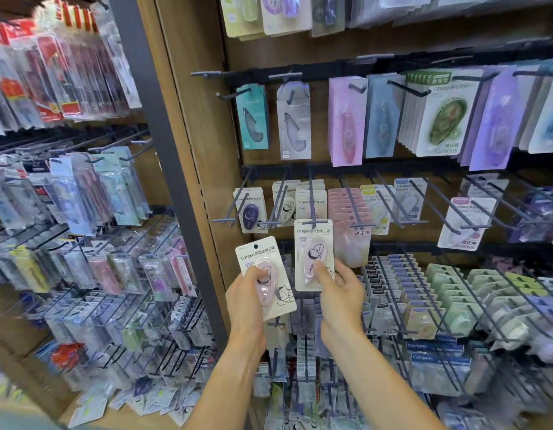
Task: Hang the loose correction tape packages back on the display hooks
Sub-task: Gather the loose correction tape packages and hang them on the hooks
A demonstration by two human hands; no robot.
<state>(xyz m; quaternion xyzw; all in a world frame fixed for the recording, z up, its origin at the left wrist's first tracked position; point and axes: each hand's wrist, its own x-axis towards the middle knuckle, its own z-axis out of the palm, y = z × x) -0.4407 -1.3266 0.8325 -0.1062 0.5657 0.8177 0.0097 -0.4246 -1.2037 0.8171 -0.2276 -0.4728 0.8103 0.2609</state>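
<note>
A person stands at a wooden stationery display, both bare forearms reaching toward rows of dark wire hooks loaded with carded correction tapes. The left hand [248,293] grips a loose Campus correction tape package [266,276], a cream card with a pink dispenser and a small cartoon figure, thumb pressed over the blister and fingers curled behind; the card tilts to the left, its round hanging hole free of any hook. Just beside it, the right hand [338,288] pinches the lower part of a second matching package [314,252], thumb on the pink dispenser, fingers behind the card. This card hangs upright with its top slot at the tip of a middle-row display hook [312,209], in front of other cards of the same design farther back on that hook. To its right hangs a stack of pink packages [351,218]; to its left, a card with a purple dispenser [251,212]. The row above carries teal, grey, pink, blue and green tapes. A grey metal upright [166,169] separates this bay from a blurred neighbouring rack on the left.
</note>
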